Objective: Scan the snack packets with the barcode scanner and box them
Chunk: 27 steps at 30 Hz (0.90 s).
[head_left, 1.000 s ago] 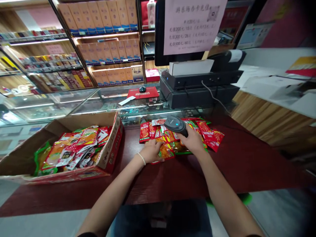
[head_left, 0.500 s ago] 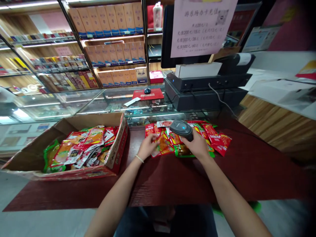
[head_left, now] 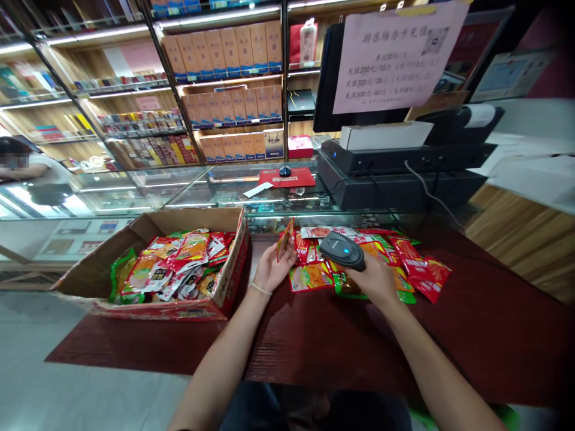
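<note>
My left hand [head_left: 273,265] is closed on a red snack packet [head_left: 284,239], lifted off the dark red table [head_left: 471,335] and held on edge. My right hand [head_left: 376,279] grips a black barcode scanner [head_left: 342,250] with a blue light, held just right of that packet. Below both hands lies a loose pile of snack packets [head_left: 413,263], red, orange and green. A cardboard box [head_left: 148,224] holding several more packets stands left of my left hand.
A black till unit [head_left: 395,173] with a monitor and a pink notice [head_left: 395,54] stands behind the pile. A glass counter [head_left: 215,191] bears a red mouse mat [head_left: 287,177] and mouse. Shelves of boxed goods fill the back. A person [head_left: 27,170] sits far left.
My left hand has picked one red packet out of the pile and raised it on edge. The scanner hand stays over the pile. The camera has shifted, so everything sits further right.
</note>
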Motion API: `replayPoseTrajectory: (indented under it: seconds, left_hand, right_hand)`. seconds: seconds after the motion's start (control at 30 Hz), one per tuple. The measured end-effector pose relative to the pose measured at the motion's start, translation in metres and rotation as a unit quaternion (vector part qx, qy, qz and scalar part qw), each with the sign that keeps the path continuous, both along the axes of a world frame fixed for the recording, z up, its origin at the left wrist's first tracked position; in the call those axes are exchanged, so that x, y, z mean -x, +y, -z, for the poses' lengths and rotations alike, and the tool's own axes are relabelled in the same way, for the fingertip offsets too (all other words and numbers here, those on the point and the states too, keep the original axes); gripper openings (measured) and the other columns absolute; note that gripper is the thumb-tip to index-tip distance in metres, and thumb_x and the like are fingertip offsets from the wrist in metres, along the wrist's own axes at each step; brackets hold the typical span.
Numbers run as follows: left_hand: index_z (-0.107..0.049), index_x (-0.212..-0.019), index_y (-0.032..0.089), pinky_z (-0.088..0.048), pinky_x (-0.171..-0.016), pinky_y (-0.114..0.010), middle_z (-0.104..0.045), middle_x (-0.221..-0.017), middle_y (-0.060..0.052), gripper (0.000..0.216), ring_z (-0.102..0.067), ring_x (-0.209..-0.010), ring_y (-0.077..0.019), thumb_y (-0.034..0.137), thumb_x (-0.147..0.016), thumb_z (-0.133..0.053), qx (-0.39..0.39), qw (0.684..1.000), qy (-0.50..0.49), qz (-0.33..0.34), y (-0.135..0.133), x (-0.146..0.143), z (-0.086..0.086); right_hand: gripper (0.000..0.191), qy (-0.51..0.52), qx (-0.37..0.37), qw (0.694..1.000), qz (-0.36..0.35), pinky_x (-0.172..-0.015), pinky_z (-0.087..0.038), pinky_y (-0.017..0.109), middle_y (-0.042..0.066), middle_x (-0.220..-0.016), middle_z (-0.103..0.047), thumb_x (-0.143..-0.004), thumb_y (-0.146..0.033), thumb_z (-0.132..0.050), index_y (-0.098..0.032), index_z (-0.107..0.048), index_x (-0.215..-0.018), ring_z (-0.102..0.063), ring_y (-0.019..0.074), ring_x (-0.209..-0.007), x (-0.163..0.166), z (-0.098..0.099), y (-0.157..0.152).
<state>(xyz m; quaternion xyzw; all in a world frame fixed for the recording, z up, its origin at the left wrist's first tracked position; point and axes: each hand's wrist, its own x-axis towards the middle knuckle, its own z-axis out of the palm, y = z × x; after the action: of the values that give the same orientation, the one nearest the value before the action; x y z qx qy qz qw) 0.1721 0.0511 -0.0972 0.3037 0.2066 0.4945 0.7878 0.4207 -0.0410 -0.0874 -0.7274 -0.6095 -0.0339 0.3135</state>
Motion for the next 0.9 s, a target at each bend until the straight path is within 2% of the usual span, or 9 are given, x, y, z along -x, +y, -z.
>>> replayPoseTrajectory:
  seconds: [0.13,0.3,0.4,0.5,0.6,0.67,0.77,0.83,0.9]
  left_hand:
    - [-0.067,-0.113,0.019,-0.048,-0.098,-0.036,-0.064,-0.122,-0.01,0.045,-0.056,-0.118,-0.0222,0.049,-0.079,-0.067,-0.033,0.999,-0.024,0.024,-0.008,-0.001,-0.004]
    - [-0.065,-0.115,0.023,-0.049,-0.084,-0.034,-0.062,-0.116,-0.01,0.059,-0.058,-0.102,-0.0193,0.069,-0.077,-0.06,-0.018,1.0,0.015,0.0,-0.009,-0.002,-0.003]
    - [-0.064,-0.117,0.025,-0.046,-0.076,-0.032,-0.059,-0.114,-0.01,0.065,-0.055,-0.094,-0.0183,0.074,-0.074,-0.059,-0.043,0.998,0.038,0.01,-0.013,-0.002,-0.004]
    - [-0.065,-0.115,0.027,-0.042,-0.068,-0.029,-0.058,-0.112,-0.009,0.062,-0.052,-0.085,-0.0156,0.068,-0.07,-0.068,-0.087,0.995,0.039,0.033,-0.019,-0.003,-0.008]
    - [-0.066,-0.111,0.027,-0.04,-0.061,-0.026,-0.058,-0.111,-0.008,0.049,-0.048,-0.076,-0.0116,0.053,-0.07,-0.076,-0.097,0.993,0.058,0.036,-0.023,-0.004,-0.011]
    - [-0.066,-0.109,0.027,-0.039,-0.057,-0.023,-0.06,-0.109,-0.007,0.039,-0.046,-0.07,-0.0094,0.046,-0.075,-0.073,-0.078,0.994,0.071,0.032,-0.021,-0.005,-0.012]
    - [-0.066,-0.103,0.021,-0.037,-0.049,-0.021,-0.064,-0.097,-0.007,0.033,-0.043,-0.057,-0.0065,0.047,-0.084,-0.063,-0.033,0.994,0.096,0.05,-0.014,-0.009,-0.008]
    - [-0.064,-0.102,0.018,-0.032,-0.042,-0.019,-0.065,-0.085,-0.004,0.037,-0.04,-0.048,-0.0041,0.05,-0.083,-0.065,-0.024,0.991,0.127,0.029,-0.009,-0.012,-0.001]
    - [-0.061,-0.105,0.019,-0.03,-0.038,-0.016,-0.066,-0.081,-0.001,0.042,-0.042,-0.044,-0.0031,0.049,-0.078,-0.072,-0.026,0.986,0.159,-0.032,-0.004,-0.015,0.006]
  right_hand:
    - [0.04,0.015,0.003,1.0,0.008,-0.061,-0.047,0.033,0.007,-0.088,-0.075,-0.077,-0.047,-0.062,-0.026,-0.071,-0.109,-0.07,0.0302,-0.081,0.0,0.0,0.0]
    - [0.043,0.039,0.005,0.999,0.003,-0.065,-0.049,0.034,0.008,-0.09,-0.076,-0.076,-0.048,-0.062,-0.024,-0.07,-0.111,-0.07,0.0305,-0.085,0.001,-0.002,0.0]
    - [0.046,0.042,0.003,0.999,-0.002,-0.067,-0.05,0.034,0.007,-0.092,-0.076,-0.076,-0.048,-0.062,-0.025,-0.068,-0.116,-0.07,0.0297,-0.087,0.002,-0.003,0.0]
    - [0.046,0.024,0.003,1.0,0.007,-0.064,-0.049,0.034,0.007,-0.091,-0.076,-0.075,-0.045,-0.063,-0.025,-0.069,-0.116,-0.07,0.0304,-0.085,0.002,-0.003,0.0]
    - [0.046,0.014,0.0,1.0,0.008,-0.063,-0.049,0.034,0.008,-0.092,-0.076,-0.074,-0.044,-0.063,-0.025,-0.07,-0.115,-0.07,0.0315,-0.084,0.002,-0.002,0.0]
    - [0.046,0.016,0.001,1.0,0.005,-0.064,-0.049,0.035,0.008,-0.092,-0.076,-0.075,-0.045,-0.063,-0.024,-0.07,-0.116,-0.07,0.0318,-0.084,0.001,-0.001,0.0]
    - [0.046,0.023,0.006,1.0,0.005,-0.064,-0.049,0.035,0.009,-0.09,-0.076,-0.076,-0.047,-0.064,-0.024,-0.07,-0.115,-0.07,0.0316,-0.083,-0.001,0.002,0.0]
    - [0.047,0.036,0.002,0.999,-0.003,-0.066,-0.05,0.034,0.008,-0.09,-0.076,-0.076,-0.048,-0.064,-0.024,-0.069,-0.116,-0.07,0.0307,-0.084,-0.001,0.002,0.001]
    - [0.049,0.052,-0.002,0.999,-0.013,-0.068,-0.051,0.034,0.007,-0.091,-0.076,-0.076,-0.048,-0.065,-0.023,-0.068,-0.118,-0.07,0.0298,-0.087,-0.001,0.002,0.0]
